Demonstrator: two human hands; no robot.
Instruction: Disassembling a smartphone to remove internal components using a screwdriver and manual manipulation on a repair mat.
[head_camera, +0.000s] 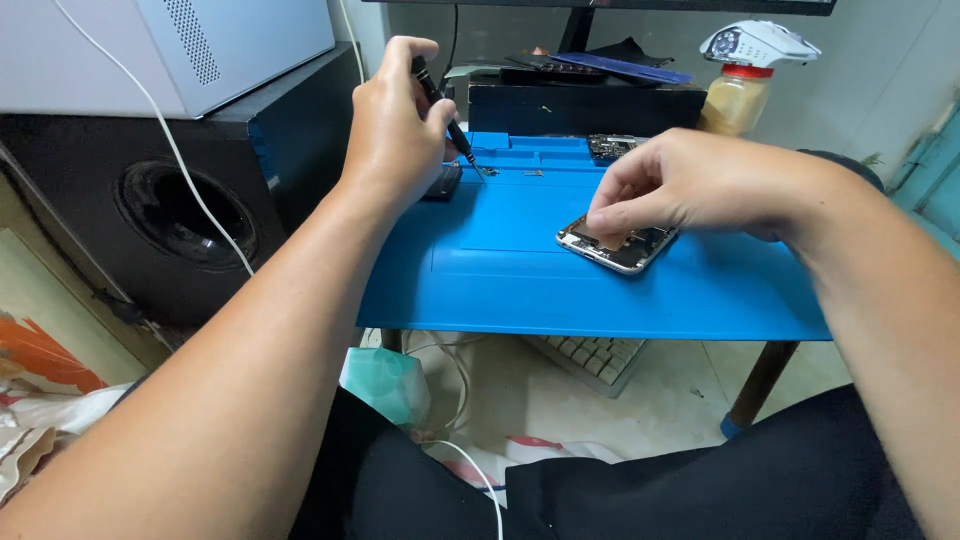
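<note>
Blue mat (520, 285): left hand (395, 125) grips screwdriver (445, 105), right hand (690, 185) pinches opened phone (620, 245); tiny screws could roll off.

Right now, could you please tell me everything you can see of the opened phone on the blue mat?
The opened phone lies flat on the blue mat, set at a slant, right of the mat's middle. Its back is off, showing dark inner parts within a pale metallic frame with rounded corners. The right hand rests over it, fingertips pressing on its upper left part and hiding part of it. Finer parts are too small to tell.
</note>
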